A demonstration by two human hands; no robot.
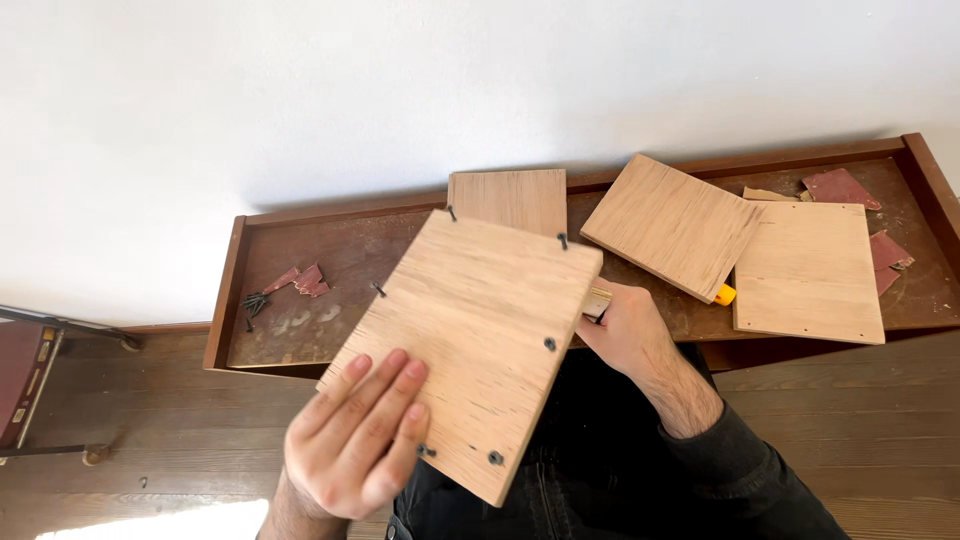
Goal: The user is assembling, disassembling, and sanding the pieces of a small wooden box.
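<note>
A screwed board (pixel 470 340) sits before the tray (pixel 225 300); two loose boards (pixel 672 225) lie right.

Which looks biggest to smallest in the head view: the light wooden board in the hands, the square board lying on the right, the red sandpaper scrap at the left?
1. Light wooden board with dark screws, held in the left hand, though its nearness to the camera enlarges it.
2. Square pale wooden board.
3. Red sandpaper scrap, clearly smallest.

Three loose wooden boards (pixel 675 225) (pixel 808 271) (pixel 508 200) lie on a dark wooden tray table (pixel 224 300) against a white wall (pixel 300 90), among torn red sandpaper scraps (pixel 303 280) and a small pile of black screws (pixel 254 301).
</note>
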